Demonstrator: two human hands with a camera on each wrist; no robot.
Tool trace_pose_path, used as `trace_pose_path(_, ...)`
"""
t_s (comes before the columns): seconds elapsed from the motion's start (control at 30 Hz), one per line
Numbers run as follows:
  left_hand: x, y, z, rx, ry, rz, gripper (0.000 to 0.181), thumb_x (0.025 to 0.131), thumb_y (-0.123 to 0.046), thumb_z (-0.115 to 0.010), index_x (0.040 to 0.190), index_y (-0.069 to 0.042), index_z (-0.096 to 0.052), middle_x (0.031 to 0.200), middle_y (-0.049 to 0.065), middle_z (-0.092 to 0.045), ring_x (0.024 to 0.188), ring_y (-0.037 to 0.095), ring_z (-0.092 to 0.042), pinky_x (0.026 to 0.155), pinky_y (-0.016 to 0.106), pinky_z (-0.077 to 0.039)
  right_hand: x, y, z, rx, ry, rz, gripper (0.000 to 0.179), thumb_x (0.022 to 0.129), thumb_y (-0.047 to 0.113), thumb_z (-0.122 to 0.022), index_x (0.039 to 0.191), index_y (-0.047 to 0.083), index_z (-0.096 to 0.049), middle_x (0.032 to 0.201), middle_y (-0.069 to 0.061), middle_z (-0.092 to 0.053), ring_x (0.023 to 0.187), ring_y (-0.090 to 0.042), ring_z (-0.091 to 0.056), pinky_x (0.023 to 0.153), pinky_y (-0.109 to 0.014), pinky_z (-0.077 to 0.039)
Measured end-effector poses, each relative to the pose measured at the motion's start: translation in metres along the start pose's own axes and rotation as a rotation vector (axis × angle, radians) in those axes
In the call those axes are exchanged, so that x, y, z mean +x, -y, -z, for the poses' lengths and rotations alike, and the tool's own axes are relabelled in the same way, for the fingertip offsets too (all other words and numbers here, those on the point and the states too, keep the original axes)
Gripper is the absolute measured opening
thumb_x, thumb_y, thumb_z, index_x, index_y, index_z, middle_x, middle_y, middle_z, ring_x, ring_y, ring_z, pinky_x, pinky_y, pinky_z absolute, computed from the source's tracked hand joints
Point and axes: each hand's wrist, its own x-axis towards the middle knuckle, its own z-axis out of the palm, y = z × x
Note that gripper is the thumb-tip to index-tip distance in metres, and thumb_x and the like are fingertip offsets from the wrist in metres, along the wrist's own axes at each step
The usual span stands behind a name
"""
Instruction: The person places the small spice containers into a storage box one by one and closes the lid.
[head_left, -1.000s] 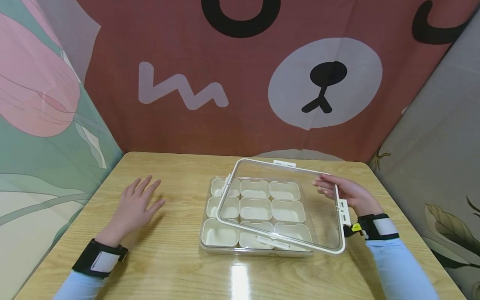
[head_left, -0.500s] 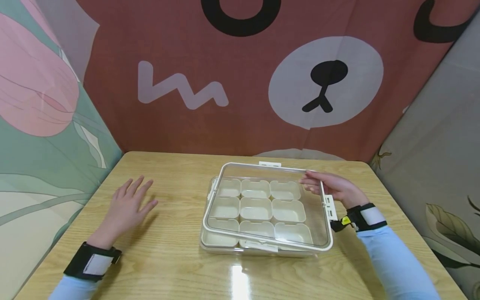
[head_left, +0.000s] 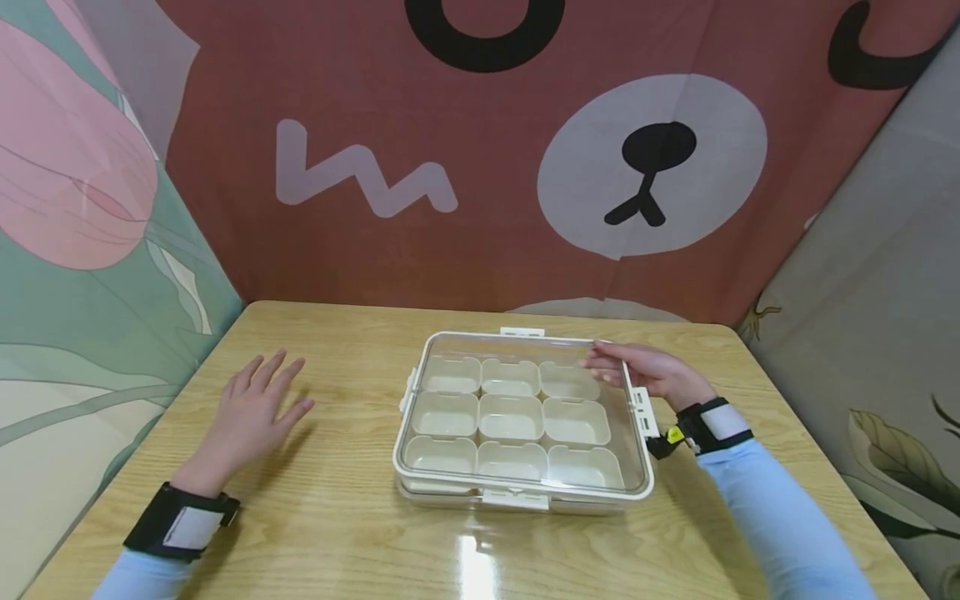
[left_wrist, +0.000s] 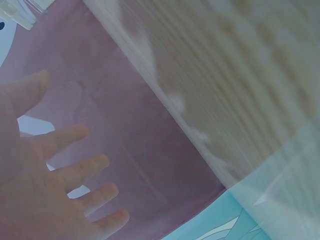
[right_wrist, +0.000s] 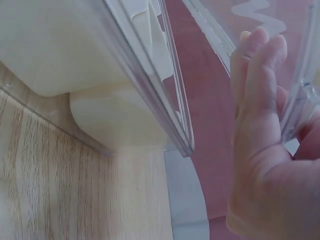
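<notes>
My right hand (head_left: 660, 373) grips the right edge of a clear lid (head_left: 566, 487) with a white rim and white side clips. The thumb is mostly hidden in the head view; fingers show through the clear panel. Under the lid stands a clear box (head_left: 585, 507) holding several cream cups (head_left: 512, 417) in rows. In the right wrist view, a gap separates the lid's edge (right_wrist: 299, 95) from the box wall (right_wrist: 145, 82), so this side is raised. At the left, my left hand (head_left: 247, 421) hovers over the table with fingers spread, holding nothing.
The light wooden table (head_left: 360, 542) carries the box right of centre. A brown cloth backdrop (head_left: 360, 258) with a bear print hangs behind it. Patterned cloths flank both sides. Each wrist wears a black strap (head_left: 180, 521).
My right hand has brought the lid left and lower, so it lines up more squarely over the box. My left hand has drifted slightly left. The box and cups have stayed put.
</notes>
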Motion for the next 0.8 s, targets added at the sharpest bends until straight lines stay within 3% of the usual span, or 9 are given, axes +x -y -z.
trace_pose_path(0.57, 0.002, 0.000, -0.002, -0.007, 0.003, -0.013, 0.061, 0.089, -0.039, -0.061, 0.137, -0.005, -0.044, 0.144, 0.027, -0.035, 0.130, 0.053, -0.025, 0.098, 0.069, -0.020, 0.012, -0.013, 0.003, -0.161, -0.066, 0.024, 0.027, 0.100, 0.026, -0.045, 0.091, 0.014, -0.068, 0.088, 0.003, -0.074, 0.077, -0.005, -0.069, 0.067, -0.016, -0.053)
trace_pose_path(0.7, 0.001, 0.000, -0.002, -0.008, -0.004, -0.019, 0.061, 0.089, -0.038, -0.062, 0.137, -0.005, -0.044, 0.143, 0.028, -0.036, 0.129, 0.053, -0.026, 0.098, 0.069, -0.020, 0.013, -0.018, 0.001, -0.249, -0.124, 0.055, 0.028, 0.098, 0.031, -0.048, 0.100, 0.008, -0.065, 0.086, 0.004, -0.073, 0.073, -0.002, -0.067, 0.066, -0.015, -0.053)
trace_pose_path(0.8, 0.001, -0.001, -0.001, -0.008, -0.004, -0.018, 0.061, 0.089, -0.038, -0.062, 0.137, -0.005, -0.045, 0.143, 0.028, -0.036, 0.129, 0.053, -0.026, 0.098, 0.069, -0.020, 0.014, -0.020, -0.001, -0.326, -0.186, 0.088, 0.041, 0.098, 0.034, -0.050, 0.110, -0.003, -0.059, 0.082, 0.004, -0.072, 0.071, -0.001, -0.066, 0.064, -0.015, -0.052)
